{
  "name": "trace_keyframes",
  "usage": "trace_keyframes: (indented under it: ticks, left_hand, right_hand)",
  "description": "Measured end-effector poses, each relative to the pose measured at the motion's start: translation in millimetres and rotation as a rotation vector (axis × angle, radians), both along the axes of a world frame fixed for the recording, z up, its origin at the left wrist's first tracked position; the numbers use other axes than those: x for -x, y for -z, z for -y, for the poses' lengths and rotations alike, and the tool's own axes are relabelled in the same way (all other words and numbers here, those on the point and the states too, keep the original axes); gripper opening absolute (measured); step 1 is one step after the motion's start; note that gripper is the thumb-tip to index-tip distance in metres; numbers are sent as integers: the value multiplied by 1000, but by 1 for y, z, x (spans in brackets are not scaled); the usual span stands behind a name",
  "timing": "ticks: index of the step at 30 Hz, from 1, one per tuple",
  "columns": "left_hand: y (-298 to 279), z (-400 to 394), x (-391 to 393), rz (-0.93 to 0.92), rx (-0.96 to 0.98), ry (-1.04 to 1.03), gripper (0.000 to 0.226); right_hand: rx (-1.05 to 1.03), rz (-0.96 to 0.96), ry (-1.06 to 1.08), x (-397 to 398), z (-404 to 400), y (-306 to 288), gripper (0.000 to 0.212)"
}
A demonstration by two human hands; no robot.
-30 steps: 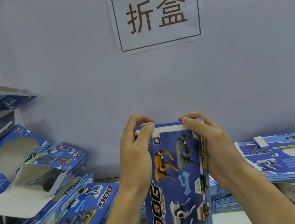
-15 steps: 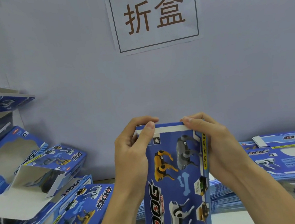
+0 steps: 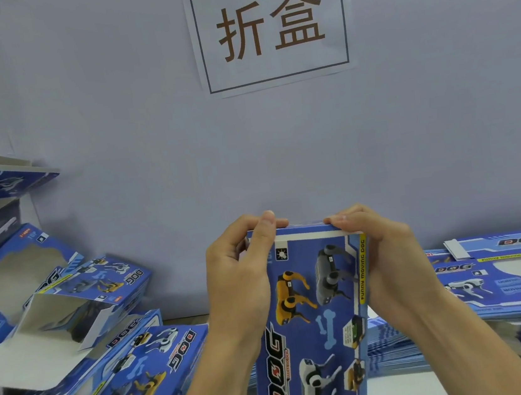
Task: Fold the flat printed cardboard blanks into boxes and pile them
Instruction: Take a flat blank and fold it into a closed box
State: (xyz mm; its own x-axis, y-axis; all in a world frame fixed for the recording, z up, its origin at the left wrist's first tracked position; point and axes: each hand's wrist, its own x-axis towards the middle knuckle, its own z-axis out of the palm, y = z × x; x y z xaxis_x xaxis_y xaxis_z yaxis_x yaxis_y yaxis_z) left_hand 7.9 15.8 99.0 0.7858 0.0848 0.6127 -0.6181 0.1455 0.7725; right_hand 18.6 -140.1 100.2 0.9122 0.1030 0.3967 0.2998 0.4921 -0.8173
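Closing the top flap of 1 upright blue printed cardboard box (image 3: 312, 306), the left hand (image 3: 240, 285) and right hand (image 3: 389, 267) pinch its upper edge, while several folded blue boxes (image 3: 103, 315) lie heaped left and a stack of flat blue blanks (image 3: 505, 275) waits right.

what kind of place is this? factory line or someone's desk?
Likely a box-folding workstation, not a home desk. A sign on the wall reads 折盒 (fold boxes), folded boxes pile up at left, and a stack of flat blanks sits at right.
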Motion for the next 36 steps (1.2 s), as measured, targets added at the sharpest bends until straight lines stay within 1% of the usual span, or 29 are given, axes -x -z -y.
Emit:
trace_keyframes:
  ticks: [7,11,15,17,19,21,22,24,26,31,36]
  left_hand:
    - [-2,-7,0,20,-4,20,19]
    - [-4,-7,3,57,-17,-16,26]
    - [-2,-7,0,34,5,-70,18]
    - [-2,-7,-1,19,17,-84,18]
    - [-4,-9,-1,19,14,-93,19]
    - [-5,-13,-3,43,-5,-73,18]
    - [-5,-15,-3,59,-21,-57,18]
    - [-5,-17,-3,77,-50,-30,24]
    - [-4,-17,-4,76,-40,-30,26]
    - [-2,-15,-8,41,16,-52,21]
    - [-1,-14,-6,92,-46,-84,26]
  right_hand:
    - [45,70,51,-1,-4,-1,24]
    - [28,96,59,-1,-7,-4,25]
    - [20,109,67,-3,-6,0,21]
    - [52,161,107,-4,-8,4,20]
    - [143,266,155,-4,-11,9,21]
    - [228,371,193,-3,-14,13,37]
    - [241,403,222,-3,-14,14,39]
    - [214,414,255,-4,-15,13,30]
    - [172,383,251,-5,-14,12,22]
    - [124,288,279,-8,-12,15,22]
    - [195,356,323,-5,-13,13,16]
